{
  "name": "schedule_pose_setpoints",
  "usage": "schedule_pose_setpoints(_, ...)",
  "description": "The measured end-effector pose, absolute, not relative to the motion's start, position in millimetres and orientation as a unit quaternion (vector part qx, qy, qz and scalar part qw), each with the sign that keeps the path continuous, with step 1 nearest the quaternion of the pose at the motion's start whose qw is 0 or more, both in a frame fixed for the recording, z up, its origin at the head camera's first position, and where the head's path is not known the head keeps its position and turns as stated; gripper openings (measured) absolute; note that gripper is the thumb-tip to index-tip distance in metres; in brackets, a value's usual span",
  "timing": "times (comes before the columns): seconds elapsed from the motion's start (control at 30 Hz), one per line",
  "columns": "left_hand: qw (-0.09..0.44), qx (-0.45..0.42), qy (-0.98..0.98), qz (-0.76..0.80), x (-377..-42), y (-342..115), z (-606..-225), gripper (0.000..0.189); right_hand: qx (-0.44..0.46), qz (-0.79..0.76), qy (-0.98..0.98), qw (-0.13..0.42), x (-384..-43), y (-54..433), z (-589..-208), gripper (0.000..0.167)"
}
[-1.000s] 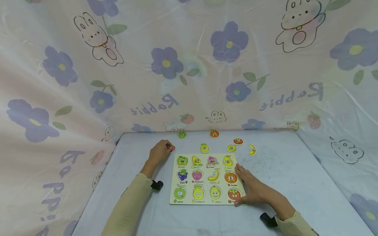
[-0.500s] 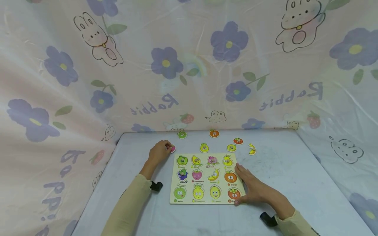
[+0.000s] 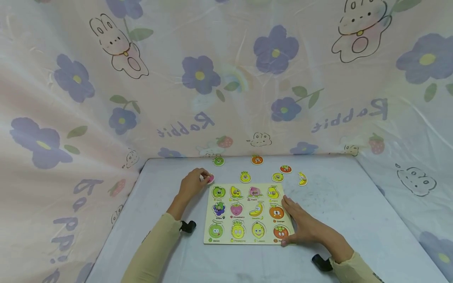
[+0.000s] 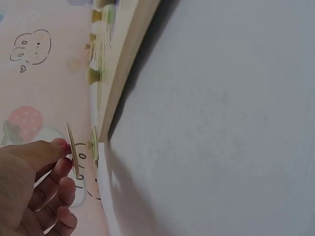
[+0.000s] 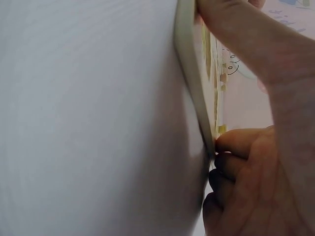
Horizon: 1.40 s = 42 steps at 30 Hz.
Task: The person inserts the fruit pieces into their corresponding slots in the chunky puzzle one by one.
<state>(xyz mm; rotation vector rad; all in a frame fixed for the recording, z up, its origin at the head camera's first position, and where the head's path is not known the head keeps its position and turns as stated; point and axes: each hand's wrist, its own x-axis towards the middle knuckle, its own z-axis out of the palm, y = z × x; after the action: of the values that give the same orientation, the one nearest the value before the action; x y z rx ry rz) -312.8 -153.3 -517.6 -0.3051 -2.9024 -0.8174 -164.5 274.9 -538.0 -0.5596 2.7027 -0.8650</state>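
My left hand point(image 3: 192, 183) is beyond the upper left corner of the fruit puzzle board point(image 3: 247, 240), pinching a pink puzzle piece point(image 3: 211, 179). In the left wrist view, thumb and forefinger hold this thin piece point(image 4: 72, 147) on edge, off the table; its printed face is hidden there. My right hand point(image 3: 307, 226) rests against the board's right edge, thumb at the lower corner and fingers spread upward. In the right wrist view, its fingertips point(image 5: 224, 162) touch the board's side. Knobbed apple, peach, pear and grape pieces sit in the board; the strawberry picture point(image 3: 236, 209) shows no knob.
Several loose pieces lie beyond the board: a green melon point(image 3: 219, 161), an orange point(image 3: 257, 160), a pineapple point(image 3: 245, 177), a yellow round piece point(image 3: 277, 177), a red one point(image 3: 285, 169) and a banana point(image 3: 302, 179). A patterned curtain point(image 3: 233, 106) encloses the white table point(image 3: 170, 255).
My left hand has picked up the pink piece and shifted it slightly right, toward the board's corner. The right hand and the board have stayed put.
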Motion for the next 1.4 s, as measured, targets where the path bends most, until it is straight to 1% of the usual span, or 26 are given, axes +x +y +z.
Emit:
schedule_pose_setpoints(0.33, 0.059, -0.124, -0.953, -0.268, -295.9, -140.2, -506.7, 0.014, -0.196, -0.297, 0.927, 0.117, -164.1, 275.1, -539.3, 0.147)
schedule_pose_setpoints(0.67, 0.045, -0.130, -0.955, -0.261, -285.1, -129.7, -508.2, 0.014, -0.193, -0.293, 0.929, 0.119, -164.4, 276.0, -541.4, 0.149)
schedule_pose_setpoints(1.1, 0.061, -0.162, -0.953, -0.250, -266.8, -118.0, -509.9, 0.015, -0.193, -0.302, 0.926, 0.117, -162.2, 275.6, -538.3, 0.148)
schedule_pose_setpoints(1.4, 0.040, -0.182, -0.952, -0.243, -256.0, -106.6, -504.5, 0.016, -0.190, -0.302, 0.927, 0.119, -161.6, 274.9, -537.8, 0.148)
